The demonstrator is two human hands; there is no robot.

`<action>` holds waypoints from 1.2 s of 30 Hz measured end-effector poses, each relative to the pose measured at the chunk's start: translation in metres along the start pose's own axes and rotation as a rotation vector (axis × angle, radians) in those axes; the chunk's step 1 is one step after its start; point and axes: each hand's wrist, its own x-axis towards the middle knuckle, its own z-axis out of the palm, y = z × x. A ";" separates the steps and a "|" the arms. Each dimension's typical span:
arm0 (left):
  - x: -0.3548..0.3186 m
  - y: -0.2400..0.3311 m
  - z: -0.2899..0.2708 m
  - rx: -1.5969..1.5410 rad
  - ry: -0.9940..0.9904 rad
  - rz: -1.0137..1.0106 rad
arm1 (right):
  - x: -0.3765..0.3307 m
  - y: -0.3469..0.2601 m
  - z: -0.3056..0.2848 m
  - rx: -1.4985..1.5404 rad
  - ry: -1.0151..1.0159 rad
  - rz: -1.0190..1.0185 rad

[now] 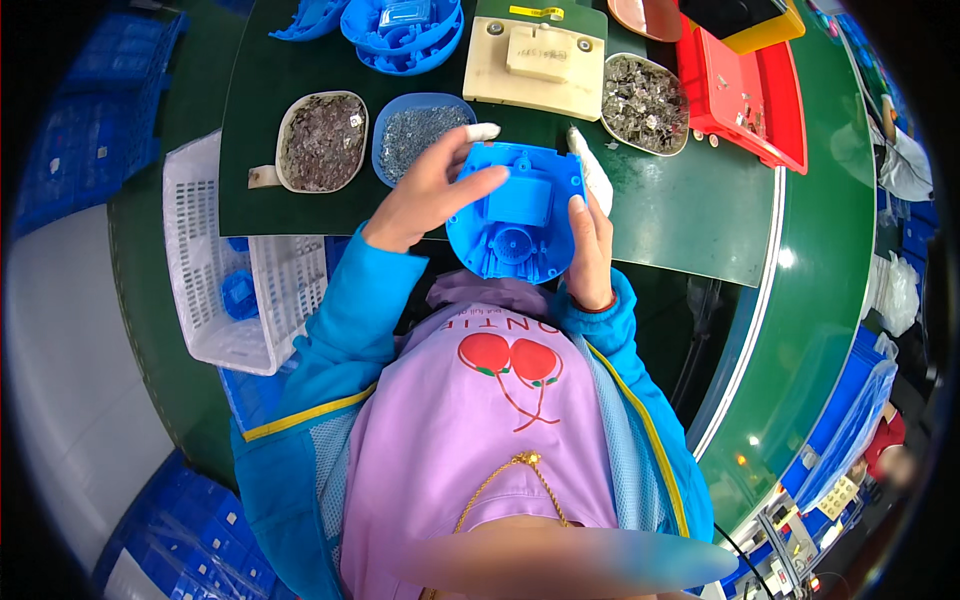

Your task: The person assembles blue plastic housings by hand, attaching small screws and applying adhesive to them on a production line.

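A bright blue plastic housing [515, 243] is held over the table's near edge, its hollow inside facing up, with a raised rectangular block and a round ribbed part. My right hand [591, 245] grips its right side, thumb on the rim and white-covered fingers behind. My left hand [428, 192] is at its upper left, thumb over the inside and a white-covered fingertip past the far corner; its other fingers are partly hidden. Beyond my left hand stands a blue dish [415, 130] of small metal parts. A cream fixture block [535, 85] sits just past the housing.
A handled cream tub [322, 142] and another tub [645, 104] hold small metallic pieces. Several blue housings [405, 35] lie at the back left. A red tray [745, 90] stands at the right. Left of the green table [690, 225] is a white perforated crate [215, 300].
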 end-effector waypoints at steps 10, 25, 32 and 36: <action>0.072 0.034 -0.021 0.059 0.294 0.285 | 0.106 -0.056 0.002 -0.394 0.182 -0.351; 0.139 0.034 -0.025 0.162 0.359 0.185 | 0.182 -0.052 -0.026 -0.749 0.239 -0.318; 0.105 0.049 -0.022 0.261 0.726 0.586 | 0.165 -0.082 -0.041 -0.319 0.251 -0.386; 0.077 0.115 -0.011 0.164 0.614 1.187 | 0.133 -0.142 -0.011 -0.280 0.322 -1.025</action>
